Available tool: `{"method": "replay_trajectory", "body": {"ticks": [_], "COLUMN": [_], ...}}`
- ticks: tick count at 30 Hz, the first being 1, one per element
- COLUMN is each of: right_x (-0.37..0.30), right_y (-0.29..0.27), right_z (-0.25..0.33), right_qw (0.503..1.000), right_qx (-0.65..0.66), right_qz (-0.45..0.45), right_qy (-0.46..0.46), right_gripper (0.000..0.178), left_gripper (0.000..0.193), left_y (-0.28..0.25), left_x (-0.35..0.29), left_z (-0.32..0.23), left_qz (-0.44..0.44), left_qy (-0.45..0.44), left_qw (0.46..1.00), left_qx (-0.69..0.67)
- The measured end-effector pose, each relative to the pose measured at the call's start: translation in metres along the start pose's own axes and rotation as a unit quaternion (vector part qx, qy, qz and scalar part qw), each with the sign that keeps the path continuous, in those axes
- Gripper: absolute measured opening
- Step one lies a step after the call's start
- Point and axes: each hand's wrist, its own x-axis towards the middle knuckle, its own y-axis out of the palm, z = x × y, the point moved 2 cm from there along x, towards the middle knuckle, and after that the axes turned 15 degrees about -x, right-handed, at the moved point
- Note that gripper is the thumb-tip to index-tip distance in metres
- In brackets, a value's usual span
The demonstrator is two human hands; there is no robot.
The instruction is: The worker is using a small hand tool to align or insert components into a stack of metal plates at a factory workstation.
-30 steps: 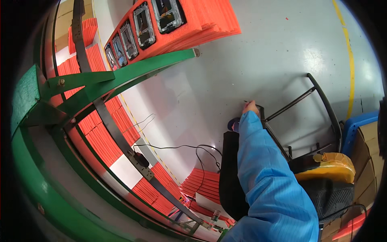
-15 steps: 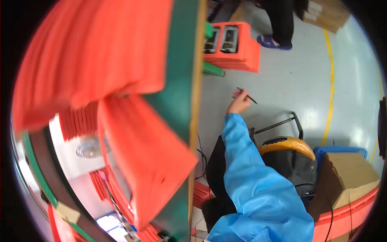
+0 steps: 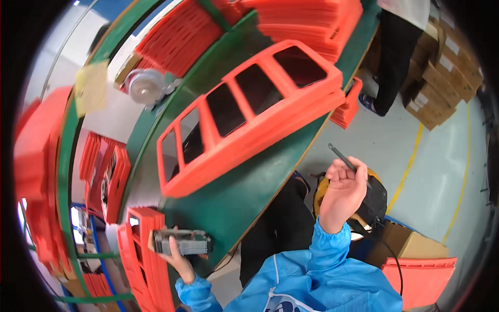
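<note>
Fingers (image 3: 334, 174) on R hand (image 3: 340, 200), approx 4 o'clock, are curled round a dark pen-like tool (image 3: 340, 154). L hand (image 3: 179, 261) grips a stack of grey phone-like parts (image 3: 193, 245) at 7, by the green bench (image 3: 215, 208). Orange foam tray (image 3: 260, 140) w/ dark panels at 12.

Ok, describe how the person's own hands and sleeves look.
The left hand and right hand are bare, with no gloves. The left sleeve and right sleeve are bright blue, loose and wrinkled, gathered in at the wrists. I can make out no markings on either sleeve.
</note>
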Motion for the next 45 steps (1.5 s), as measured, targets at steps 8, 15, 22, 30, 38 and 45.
{"method": "replay_trajectory", "body": {"ticks": [8,15,22,30,38,45], "right_x": [-0.161,-0.335,-0.34,-0.244,-0.22,-0.222], "right_y": [0.015,0.036,0.002,0.027,0.078,0.06], "right_z": [-0.018,-0.025,-0.058,-0.029,-0.059,-0.067], "right_qw": [0.951,0.645,0.549,0.839,0.879,0.89], "right_qx": [-0.127,-0.123,-0.277,-0.18,-0.168,-0.252], "right_qz": [0.276,0.733,0.786,0.503,0.417,0.358], "right_qy": [-0.063,-0.179,-0.062,0.103,0.162,0.124], "right_gripper": [0.011,0.018,0.022,0.032,0.03,0.018], "left_gripper": [0.059,0.063,0.064,0.068,0.07,0.073], "left_y": [0.006,0.006,-0.003,-0.015,-0.023,-0.007], "left_x": [0.021,0.04,0.032,0.032,0.014,0.006], "left_z": [-0.008,0.003,0.013,0.004,0.008,0.016], "left_qz": [0.042,0.047,0.039,0.078,0.173,0.228], "left_qy": [0.076,0.023,-0.004,-0.014,-0.254,-0.306], "left_qw": [0.995,0.999,0.999,0.995,0.926,0.9], "left_qx": [0.052,0.008,0.014,-0.054,-0.219,-0.211]}}
